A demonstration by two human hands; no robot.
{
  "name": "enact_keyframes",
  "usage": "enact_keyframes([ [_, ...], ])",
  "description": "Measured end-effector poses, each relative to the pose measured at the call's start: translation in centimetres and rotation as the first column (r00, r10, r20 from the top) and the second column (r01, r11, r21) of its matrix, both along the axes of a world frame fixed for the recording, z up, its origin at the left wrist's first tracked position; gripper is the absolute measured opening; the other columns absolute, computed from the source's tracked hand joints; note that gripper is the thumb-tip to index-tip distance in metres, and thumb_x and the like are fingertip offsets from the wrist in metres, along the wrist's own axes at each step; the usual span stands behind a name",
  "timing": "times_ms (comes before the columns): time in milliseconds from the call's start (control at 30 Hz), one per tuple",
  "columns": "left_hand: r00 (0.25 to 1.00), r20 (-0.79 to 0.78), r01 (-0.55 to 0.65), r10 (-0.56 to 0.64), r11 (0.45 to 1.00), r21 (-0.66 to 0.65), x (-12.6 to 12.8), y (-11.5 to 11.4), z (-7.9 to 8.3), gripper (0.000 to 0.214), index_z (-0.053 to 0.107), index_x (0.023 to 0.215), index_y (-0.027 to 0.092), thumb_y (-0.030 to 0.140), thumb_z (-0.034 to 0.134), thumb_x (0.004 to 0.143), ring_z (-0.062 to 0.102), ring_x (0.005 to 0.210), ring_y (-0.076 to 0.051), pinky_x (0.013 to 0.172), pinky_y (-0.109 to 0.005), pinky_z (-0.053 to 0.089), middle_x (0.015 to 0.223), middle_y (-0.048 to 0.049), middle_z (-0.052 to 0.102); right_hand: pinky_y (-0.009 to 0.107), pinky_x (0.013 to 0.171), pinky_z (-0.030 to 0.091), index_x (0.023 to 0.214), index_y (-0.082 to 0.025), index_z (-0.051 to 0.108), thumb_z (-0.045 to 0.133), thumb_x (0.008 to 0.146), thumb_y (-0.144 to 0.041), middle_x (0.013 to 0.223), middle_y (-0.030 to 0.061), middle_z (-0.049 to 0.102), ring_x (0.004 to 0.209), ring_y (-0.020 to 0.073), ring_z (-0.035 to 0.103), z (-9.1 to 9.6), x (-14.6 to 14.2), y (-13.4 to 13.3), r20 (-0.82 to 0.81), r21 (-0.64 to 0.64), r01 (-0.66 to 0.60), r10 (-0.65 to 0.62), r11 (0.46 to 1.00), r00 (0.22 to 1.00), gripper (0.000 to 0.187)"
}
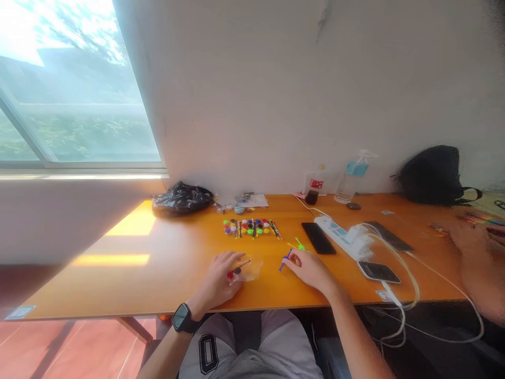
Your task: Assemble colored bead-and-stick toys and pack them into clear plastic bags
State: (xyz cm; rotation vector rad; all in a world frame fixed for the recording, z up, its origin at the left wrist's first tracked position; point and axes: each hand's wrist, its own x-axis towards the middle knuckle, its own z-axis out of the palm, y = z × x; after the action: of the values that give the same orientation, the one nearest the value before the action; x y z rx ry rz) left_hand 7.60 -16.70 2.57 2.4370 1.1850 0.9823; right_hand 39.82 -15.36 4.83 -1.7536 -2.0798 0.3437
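My left hand (221, 276), with a watch on its wrist, curls round the near side of a small clear plastic bag (254, 268). A red disc (231, 275), a black disc (237, 271) and a thin dark stick (244, 263) lie at its fingers; whether they are inside the bag I cannot tell. My right hand (305, 268) pinches a thin blue plastic stick (282, 265) with small side pieces. Just beyond that hand lies a bright green plastic piece (300, 244), with a yellow one beside it. Farther back are rows of coloured discs and sticks (250, 227).
A black plastic bag (182, 198) lies at the back left. To the right are a black phone (319, 238), a white power strip (339, 234), a charging phone (379, 272) and looping cables. A bottle (344, 192) stands by the wall. Another person's arm (475, 263) rests far right.
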Motion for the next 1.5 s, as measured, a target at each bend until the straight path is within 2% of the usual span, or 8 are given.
enact_keyframes([
  [167, 1.000, 0.013, 0.008, -0.008, 1.000, -0.001, 0.0, 0.1, -0.2, 0.048, 0.059, 0.137, 0.031, 0.022, 0.064, 0.090, 0.062, 0.116, -0.029, 0.101, -0.046, 0.049, 0.131, -0.0092, 0.065, 0.027, 0.058, 0.034, 0.076, -0.021, 0.062, 0.062, 0.096, -0.043, 0.071, 0.0025, 0.067, 0.061, 0.0171, 0.059, -0.1, -2.6, -0.4, 0.021, 0.066, 0.039, -0.040, 0.997, 0.999, 0.029],
  [267, 1.000, 0.023, -0.006, 0.006, 1.000, 0.000, 0.0, 0.1, -0.3, 0.048, 0.059, 0.137, 0.031, 0.023, 0.065, 0.090, 0.063, 0.114, -0.029, 0.100, -0.046, 0.050, 0.129, -0.0094, 0.065, 0.028, 0.067, 0.043, 0.092, -0.020, 0.070, 0.062, 0.094, -0.029, 0.085, 0.0052, 0.074, 0.074, 0.0195, 0.066, -0.3, -3.4, -0.3, -0.024, 0.070, -0.049, 0.050, 0.996, 0.998, 0.012],
  [467, 1.000, 0.000, 0.006, -0.006, 1.000, -0.004, 0.1, -0.1, 0.1, 0.047, 0.060, 0.136, 0.031, 0.022, 0.064, 0.090, 0.062, 0.114, -0.028, 0.100, -0.044, 0.049, 0.130, -0.0085, 0.065, 0.032, 0.083, 0.053, 0.120, -0.020, 0.073, 0.053, 0.100, -0.029, 0.112, 0.0102, 0.075, 0.092, 0.0210, 0.069, 1.1, -4.6, -1.2, -0.296, 0.090, -0.222, 0.239, 0.971, 0.925, 0.029],
  [700, 1.000, 0.022, 0.019, -0.019, 1.000, -0.004, 1.0, -0.7, 0.3, 0.049, 0.057, 0.138, 0.031, 0.025, 0.064, 0.090, 0.063, 0.111, -0.028, 0.098, -0.044, 0.049, 0.124, -0.0094, 0.067, 0.031, 0.087, 0.053, 0.115, -0.023, 0.076, 0.055, 0.100, -0.026, 0.104, 0.0066, 0.073, 0.094, 0.0201, 0.067, 3.6, -6.2, -3.8, -0.254, 0.089, -0.362, 0.373, 0.928, 0.893, 0.026],
  [1033, 0.993, 0.025, 0.112, -0.111, 0.992, -0.052, 2.3, -1.7, 1.1, 0.047, 0.057, 0.135, 0.032, 0.023, 0.064, 0.089, 0.063, 0.110, -0.028, 0.096, -0.043, 0.048, 0.121, -0.0074, 0.067, 0.028, 0.093, 0.051, 0.114, -0.023, 0.073, 0.046, 0.102, -0.014, 0.112, 0.0063, 0.073, 0.104, 0.0194, 0.068, 2.7, -8.7, -4.2, -0.244, 0.123, -0.468, 0.484, 0.875, 0.841, 0.031],
  [1300, 0.998, 0.031, 0.053, -0.052, 0.998, -0.025, 1.8, -1.1, 0.3, 0.043, 0.057, 0.135, 0.031, 0.027, 0.064, 0.092, 0.064, 0.105, -0.027, 0.092, -0.042, 0.049, 0.120, -0.0077, 0.068, 0.029, 0.080, 0.051, 0.111, -0.023, 0.072, 0.050, 0.104, -0.030, 0.105, 0.0051, 0.073, 0.084, 0.0177, 0.066, 3.6, -6.9, -3.4, -0.255, 0.183, -0.306, 0.346, 0.934, 0.903, 0.024],
  [1433, 0.998, 0.043, 0.038, -0.037, 0.999, -0.021, 1.5, -0.9, 0.4, 0.042, 0.058, 0.135, 0.031, 0.028, 0.065, 0.093, 0.063, 0.107, -0.027, 0.093, -0.042, 0.049, 0.121, -0.0085, 0.067, 0.039, 0.095, 0.049, 0.124, -0.020, 0.068, 0.053, 0.101, -0.031, 0.118, 0.0109, 0.070, 0.104, 0.0255, 0.064, 2.3, -2.8, -1.2, -0.022, 0.268, -0.047, 0.055, 0.962, 0.998, 0.029],
  [1500, 0.998, 0.045, 0.045, -0.044, 0.999, -0.024, 1.5, -0.9, 0.4, 0.041, 0.058, 0.135, 0.030, 0.029, 0.064, 0.094, 0.063, 0.107, -0.027, 0.093, -0.042, 0.049, 0.121, -0.0090, 0.067, 0.045, 0.093, 0.048, 0.137, -0.017, 0.062, 0.057, 0.099, -0.034, 0.120, 0.0181, 0.067, 0.110, 0.0338, 0.060, 0.9, -0.6, -0.3, 0.161, 0.259, 0.165, -0.211, 0.952, 0.964, 0.042],
])
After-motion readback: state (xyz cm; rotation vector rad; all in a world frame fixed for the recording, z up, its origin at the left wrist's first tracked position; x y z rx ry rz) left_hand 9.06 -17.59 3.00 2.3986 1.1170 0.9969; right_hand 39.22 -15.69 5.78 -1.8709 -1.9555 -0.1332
